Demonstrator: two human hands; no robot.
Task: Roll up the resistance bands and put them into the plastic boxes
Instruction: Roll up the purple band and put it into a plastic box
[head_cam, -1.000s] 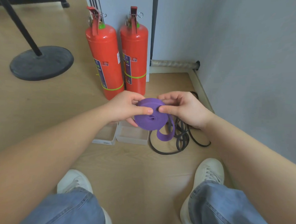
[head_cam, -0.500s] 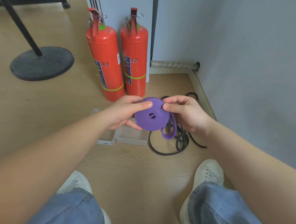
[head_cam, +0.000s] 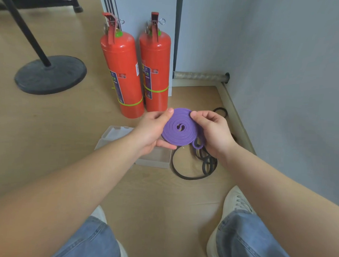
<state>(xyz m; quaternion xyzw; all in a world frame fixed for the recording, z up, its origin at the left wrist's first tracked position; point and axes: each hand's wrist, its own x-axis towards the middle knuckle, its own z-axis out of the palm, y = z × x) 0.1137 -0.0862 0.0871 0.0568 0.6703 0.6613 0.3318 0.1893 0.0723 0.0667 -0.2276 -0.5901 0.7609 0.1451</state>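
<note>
We see the purple resistance band (head_cam: 179, 131) wound into a flat spiral coil. It's held in the air between both hands, above the floor and just over the plastic boxes (head_cam: 111, 135).

Look: matte purple rubber, flat strip, several tight turns seen edge-on, a small S-shaped fold at the centre. One short loose loop sticks out at the coil's lower right, under the right palm.

Left hand (head_cam: 151, 130): thumb tip pressed on the coil's top rim, fingers curled under its lower left edge, so it's clamped on the coil.
Right hand (head_cam: 212, 133): thumb on the upper right rim, other fingers curled behind the coil's right side, also gripping it.

The boxes are two clear ones side by side on the wood floor (head_cam: 49, 133), partly hidden by the left forearm. We can't tell what's inside. Black bands (head_cam: 194, 176) lie in a loose tangle on the floor just right of the boxes.

Writing: two red fire extinguishers (head_cam: 120, 69) stand upright behind the boxes. Each has a blue-purple label with a red logo block and small print, too small for us to read. Each has a yellow-green strap around its lower body.

Also there: a black round stand base (head_cam: 51, 74) at far left and a pipe (head_cam: 199, 76) along the foot of the wall.
</note>
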